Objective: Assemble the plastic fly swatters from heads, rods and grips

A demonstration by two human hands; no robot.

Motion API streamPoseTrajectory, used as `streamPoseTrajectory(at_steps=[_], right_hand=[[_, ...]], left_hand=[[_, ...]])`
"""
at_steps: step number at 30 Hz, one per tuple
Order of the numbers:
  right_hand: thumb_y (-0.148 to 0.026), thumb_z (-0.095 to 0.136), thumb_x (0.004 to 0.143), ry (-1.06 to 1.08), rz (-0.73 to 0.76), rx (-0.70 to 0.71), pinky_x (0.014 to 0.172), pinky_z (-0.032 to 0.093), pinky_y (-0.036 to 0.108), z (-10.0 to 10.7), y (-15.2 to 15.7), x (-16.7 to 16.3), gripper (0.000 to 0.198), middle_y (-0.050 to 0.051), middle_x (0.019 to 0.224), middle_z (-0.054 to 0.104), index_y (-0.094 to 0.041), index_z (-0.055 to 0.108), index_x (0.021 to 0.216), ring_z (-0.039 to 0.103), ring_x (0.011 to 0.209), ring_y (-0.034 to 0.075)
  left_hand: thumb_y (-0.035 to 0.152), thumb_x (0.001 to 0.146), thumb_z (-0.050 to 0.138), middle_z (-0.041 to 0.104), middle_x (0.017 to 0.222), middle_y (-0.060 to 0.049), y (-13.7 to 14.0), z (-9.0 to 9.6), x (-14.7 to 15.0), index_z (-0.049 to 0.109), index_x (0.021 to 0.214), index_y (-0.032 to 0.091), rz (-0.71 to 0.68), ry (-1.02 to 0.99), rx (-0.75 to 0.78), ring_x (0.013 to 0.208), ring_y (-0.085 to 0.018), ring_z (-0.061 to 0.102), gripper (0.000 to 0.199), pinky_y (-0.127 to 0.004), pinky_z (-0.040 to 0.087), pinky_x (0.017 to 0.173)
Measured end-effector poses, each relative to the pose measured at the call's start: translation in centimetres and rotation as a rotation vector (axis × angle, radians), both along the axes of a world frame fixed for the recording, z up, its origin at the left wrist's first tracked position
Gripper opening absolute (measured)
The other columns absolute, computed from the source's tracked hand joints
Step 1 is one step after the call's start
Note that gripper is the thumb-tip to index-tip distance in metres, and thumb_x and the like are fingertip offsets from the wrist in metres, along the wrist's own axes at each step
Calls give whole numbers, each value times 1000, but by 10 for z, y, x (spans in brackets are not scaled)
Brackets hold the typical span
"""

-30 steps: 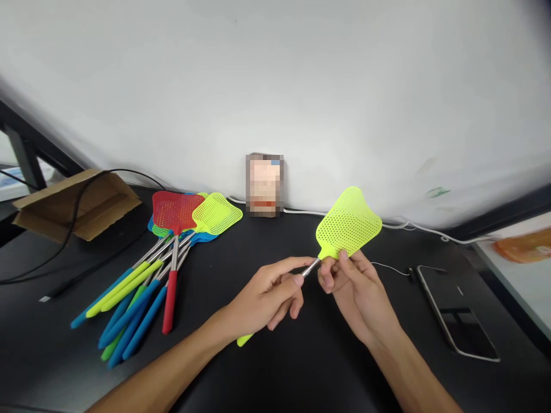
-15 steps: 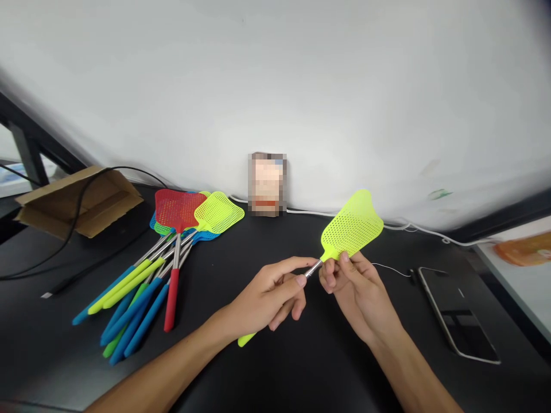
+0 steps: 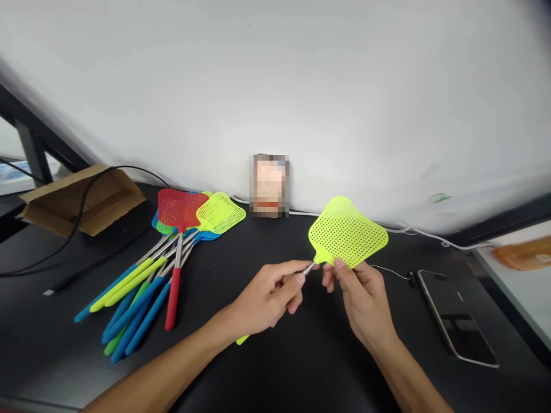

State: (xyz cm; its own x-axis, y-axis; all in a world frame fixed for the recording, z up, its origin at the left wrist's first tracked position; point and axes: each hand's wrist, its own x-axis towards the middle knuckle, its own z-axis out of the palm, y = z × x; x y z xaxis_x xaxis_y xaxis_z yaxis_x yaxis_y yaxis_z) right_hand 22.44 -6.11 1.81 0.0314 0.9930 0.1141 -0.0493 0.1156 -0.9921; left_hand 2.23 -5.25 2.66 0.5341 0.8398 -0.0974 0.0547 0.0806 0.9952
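Observation:
Between my hands is a yellow-green fly swatter (image 3: 346,229) with a perforated head and a metal shaft. My left hand (image 3: 271,295) grips the shaft below the head, covering most of the handle; only the handle's end shows beneath it. My right hand (image 3: 359,289) pinches the lower edge of the swatter's head between thumb and fingers. To the left lies a pile of fly swatters in blue, green, yellow-green and red; the red fly swatter (image 3: 173,292) rests on top, beside another yellow-green fly swatter (image 3: 221,214).
A cardboard box (image 3: 84,201) lies open on its side at the back left, with a black cable (image 3: 81,201) across it. A pixelated upright object (image 3: 270,186) stands by the white wall. A smartphone (image 3: 458,321) lies on the black desk (image 3: 301,367) at right.
The held swatter's head has turned to face me more fully and dipped slightly. My right hand has shifted a little along with it, still pinching the edge. The pile is unchanged.

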Motion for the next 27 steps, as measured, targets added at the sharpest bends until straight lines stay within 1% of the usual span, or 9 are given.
streamPoseTrajectory(at_steps=[3,5,8,10,13,16,18,22,27], right_hand=[[-39,66,99,-181,-99,69,61,48,30,0,-4,-2,27,2,68,67,-20,74,80,60,62,16],[-40,66,98,-223,-120,77,61,48,31,1,-6,-4,29,2,64,66,-20,74,78,60,60,16],[-48,62,99,-82,11,49,61,50,33,3,-5,-6,33,5,72,69,-21,77,86,61,64,19],[-61,52,100,86,121,10,61,49,35,4,-2,-6,50,7,76,69,-20,78,92,61,67,21],[-74,37,98,296,137,-139,58,47,34,9,5,-5,70,8,75,66,-17,77,98,58,64,20],[-68,50,95,471,128,-302,57,47,32,13,11,0,59,7,87,65,-19,74,117,56,67,19],[-60,64,90,574,177,-334,59,48,30,13,13,2,50,5,96,63,-22,72,122,56,74,18],[-48,77,85,642,256,-241,63,47,28,10,12,5,28,0,86,58,-24,75,98,51,70,14],[-35,78,89,457,190,-198,65,47,33,6,10,9,17,0,67,59,-23,76,76,51,65,15]], left_hand=[[46,107,45,47,60,6,0,0,0,70,115,14,3,35,146,50,-6,38,42,-19,31,49],[46,106,46,44,60,6,0,0,0,70,111,13,2,12,147,51,-7,36,41,-19,30,50],[50,105,46,40,60,9,1,1,-1,64,110,14,-52,-126,-40,41,-5,31,41,-18,26,39],[51,105,47,37,58,10,1,2,-2,60,105,16,-114,-263,-191,34,-4,26,37,-18,22,34],[46,106,47,32,58,11,-1,3,-2,57,100,19,-218,-428,-389,32,-3,21,29,-17,19,32],[41,107,46,30,58,11,-6,3,0,56,99,19,-303,-526,-564,33,-3,17,25,-17,16,32],[38,107,46,29,58,10,-10,2,3,57,99,19,-339,-561,-648,33,-4,16,23,-18,14,32],[37,107,46,28,57,10,-14,1,6,58,99,19,-379,-593,-702,33,-4,15,24,-19,13,31],[40,105,51,30,57,10,-12,2,6,59,99,19,-302,-567,-609,33,-3,17,23,-17,15,32]])
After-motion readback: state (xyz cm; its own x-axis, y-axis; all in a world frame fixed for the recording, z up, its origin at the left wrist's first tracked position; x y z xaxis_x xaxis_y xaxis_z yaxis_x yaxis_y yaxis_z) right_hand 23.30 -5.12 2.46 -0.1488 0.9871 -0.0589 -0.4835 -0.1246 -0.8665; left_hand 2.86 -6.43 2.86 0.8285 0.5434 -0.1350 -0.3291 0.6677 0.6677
